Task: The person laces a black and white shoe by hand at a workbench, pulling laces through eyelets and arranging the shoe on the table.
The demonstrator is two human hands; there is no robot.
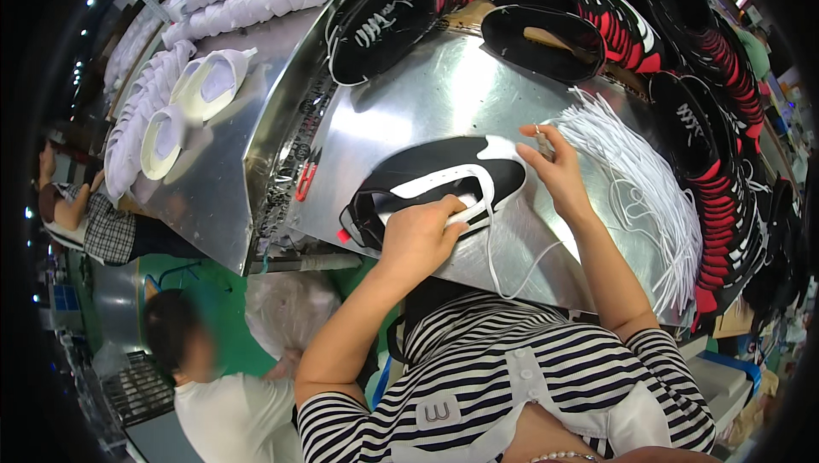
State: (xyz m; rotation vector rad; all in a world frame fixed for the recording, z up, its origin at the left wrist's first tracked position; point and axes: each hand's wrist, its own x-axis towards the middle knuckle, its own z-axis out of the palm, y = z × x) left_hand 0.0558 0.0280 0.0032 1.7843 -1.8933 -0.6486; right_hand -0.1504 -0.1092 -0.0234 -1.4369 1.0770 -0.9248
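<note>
A black and white shoe upper (426, 163) lies on the metal table in front of me, its toe pointing right. My left hand (422, 237) is closed on its near side, with fingertips at the white-edged opening. From there a white shoelace (492, 262) hangs over the table edge and loops back up to the right. Just beyond the toe is my right hand (556, 168), raised, its thumb and index finger bent toward each other. A tiny shiny thing shows at the index fingertip, too small to name.
A thick bundle of white laces (653, 198) lies to the right. Rows of black and red uppers (384, 28) line the far and right edges. Red-handled snips (305, 180) rest at the left. White uppers (213, 83) fill the neighbouring table; co-workers are at the left.
</note>
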